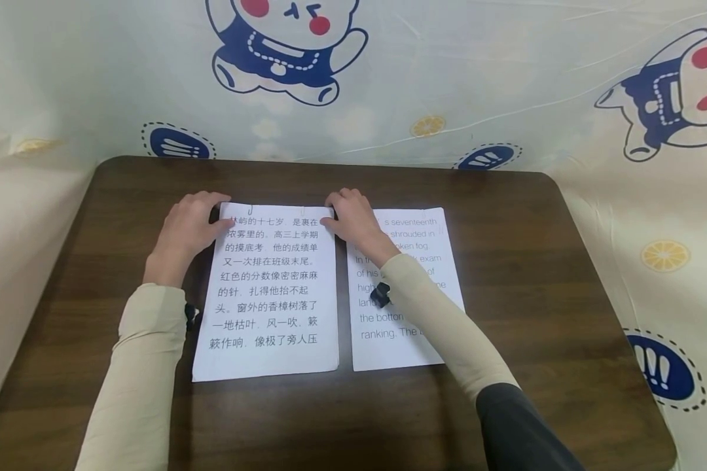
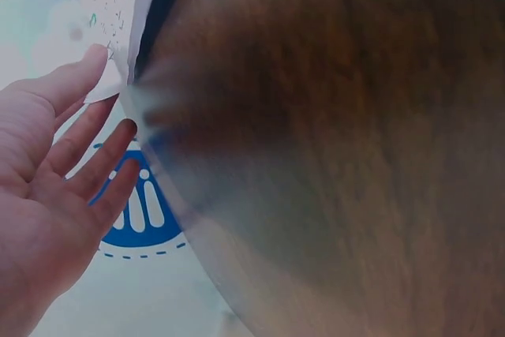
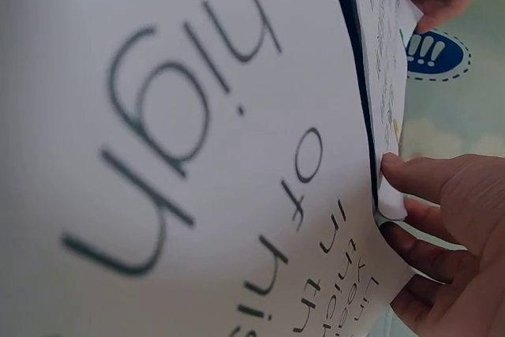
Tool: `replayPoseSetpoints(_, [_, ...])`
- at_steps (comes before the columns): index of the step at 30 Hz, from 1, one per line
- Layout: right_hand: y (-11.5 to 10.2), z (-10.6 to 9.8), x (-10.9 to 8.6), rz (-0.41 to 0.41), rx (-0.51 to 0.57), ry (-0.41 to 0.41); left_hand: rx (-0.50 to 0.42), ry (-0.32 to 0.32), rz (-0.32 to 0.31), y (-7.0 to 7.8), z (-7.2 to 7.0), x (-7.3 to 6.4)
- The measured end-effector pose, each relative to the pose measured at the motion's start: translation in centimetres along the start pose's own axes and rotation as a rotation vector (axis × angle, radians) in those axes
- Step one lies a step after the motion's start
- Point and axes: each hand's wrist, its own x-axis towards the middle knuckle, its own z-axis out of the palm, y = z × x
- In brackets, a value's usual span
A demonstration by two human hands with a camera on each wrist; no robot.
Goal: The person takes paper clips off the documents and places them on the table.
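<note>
A paper stack (image 1: 268, 294) printed with Chinese text lies left of centre on the table, two small paper clips (image 1: 250, 210) along its top edge. My left hand (image 1: 182, 229) pinches its top left corner between thumb and fingers; in the left wrist view that hand (image 2: 47, 163) has its thumb on the printed face. At the top right corner, my right hand (image 1: 356, 219) pinches the same stack, thumb on top, as the right wrist view also shows. Beside it lies English-printed paper (image 1: 397, 353), partly hidden under my right forearm.
The dark wooden table (image 1: 259, 418) has rounded corners. Behind it hangs a pale curtain (image 1: 389, 72) with cartoon figures and orange slices. A narrow strip of table separates the two papers. A small black device (image 1: 380, 295) sits at my right wrist.
</note>
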Motion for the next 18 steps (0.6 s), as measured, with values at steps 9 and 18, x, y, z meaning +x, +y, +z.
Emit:
replayPoseSetpoints(9, [-0.1, 0.3, 0.0, 0.002, 0.090, 0.014, -0.071, 0.045, -0.018, 0.2, 0.1, -0.5])
replayPoseSetpoints(18, [0.2, 0.2, -0.6, -0.035, 0.220, 0.052, -0.144, 0.075, -0.018, 0.2, -0.1, -1.1])
